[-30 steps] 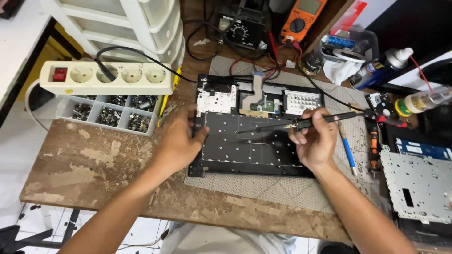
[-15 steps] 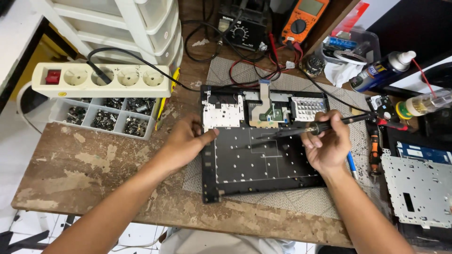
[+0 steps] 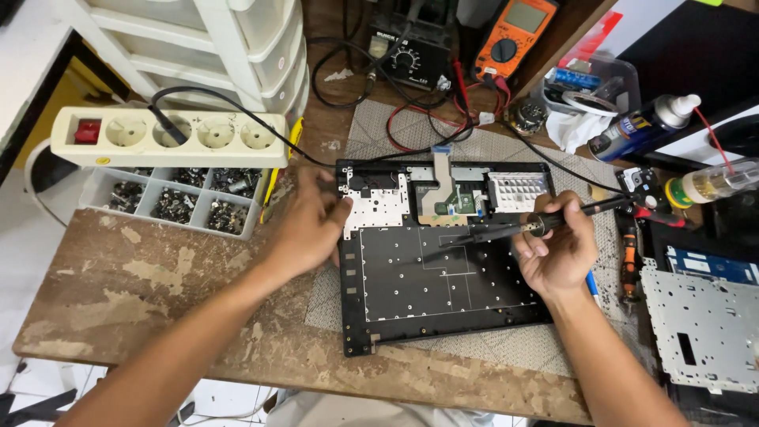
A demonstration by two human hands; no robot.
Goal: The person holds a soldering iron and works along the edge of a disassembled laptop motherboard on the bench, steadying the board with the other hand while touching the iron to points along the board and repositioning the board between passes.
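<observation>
Worn workbench [image 3: 118, 292]: left hand [image 3: 304, 229] grip clamps laptop case [image 3: 427, 277] edge; right hand [image 3: 557, 253] grips soldering iron [image 3: 514, 229].

An electronics repair workshop: multimeter [image 3: 512, 32]; soldering station [image 3: 411, 47]; screw tray [image 3: 170, 202]; worn workbench [image 3: 118, 292].

left hand [image 3: 307, 229] palm-down, fingers curled, right hand [image 3: 557, 253] closed in a grip — both forearms angled inward
</observation>
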